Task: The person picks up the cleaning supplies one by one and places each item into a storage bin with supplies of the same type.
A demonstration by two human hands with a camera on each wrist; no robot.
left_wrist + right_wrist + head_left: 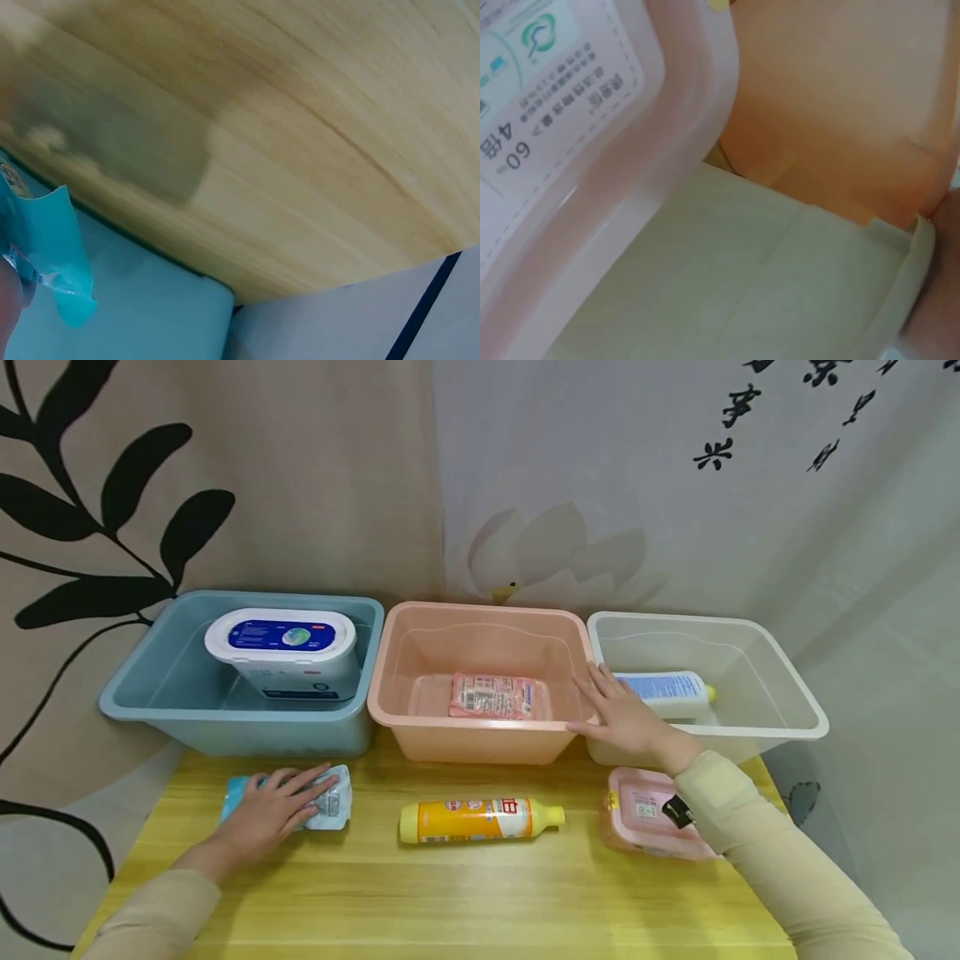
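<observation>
My left hand (pixel 273 810) lies with fingers spread across a blue-and-white soft packet (pixel 333 797) on the table, in front of the blue bin (pixel 247 717). In the left wrist view, the packet's blue end (pixel 64 251) shows at the left edge beside a bit of the hand. My right hand (pixel 626 714) is spread over the neighbouring rims of the peach bin (pixel 480 735) and the white bin (pixel 780 732), holding nothing. Near its fingers, a white bottle (pixel 663 687) with a blue label and yellow cap lies in the white bin. Under the right forearm sits a pink lidded box (pixel 637 827).
A yellow bottle (pixel 476 820) lies on its side at the middle of the wooden table (pixel 480 893). The blue bin holds a white tub (pixel 300 672) with a dark blue label. A pink packet (pixel 491 696) lies in the peach bin. A printed curtain (pixel 322 485) hangs behind.
</observation>
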